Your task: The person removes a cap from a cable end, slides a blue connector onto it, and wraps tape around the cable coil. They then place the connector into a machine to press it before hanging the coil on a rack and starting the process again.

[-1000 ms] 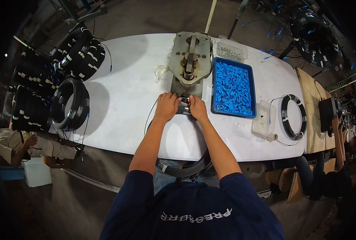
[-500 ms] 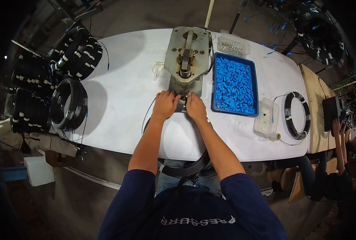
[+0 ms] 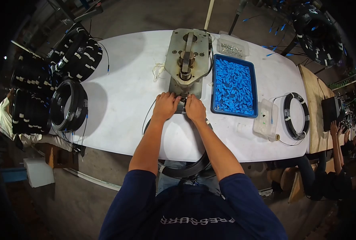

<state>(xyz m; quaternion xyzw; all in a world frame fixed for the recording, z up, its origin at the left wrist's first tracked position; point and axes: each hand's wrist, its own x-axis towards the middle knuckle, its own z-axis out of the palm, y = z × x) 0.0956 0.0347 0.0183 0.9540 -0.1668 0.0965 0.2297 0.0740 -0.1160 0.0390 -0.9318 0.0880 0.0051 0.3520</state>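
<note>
Under the head of a metal press [image 3: 189, 56], my left hand [image 3: 166, 105] and my right hand [image 3: 195, 108] sit close together, knuckles up. Both have curled fingers, with the fingertips meeting around a small dark part at the foot of the press. That part is mostly hidden by the fingers, so I cannot make out what it is. A coil of black cable [image 3: 184, 172] lies below and between my forearms, hanging over the front edge of the table near my lap. One thin strand curves up beside my left wrist.
Right of the press stands a blue tray [image 3: 215, 102] of small blue connector parts. Behind it is a clear box [image 3: 242, 51] of small metal pieces. Another clear box [image 3: 264, 128] and a cable coil [image 3: 286, 116] lie farther right. Black coils [image 3: 80, 106] stack at left. A co-worker's hands [image 3: 334, 128] show far right.
My hands stay at the foot of the press, with barely any shift. The view has tilted slightly. At the far left edge, a person in a light top has come into view.
</note>
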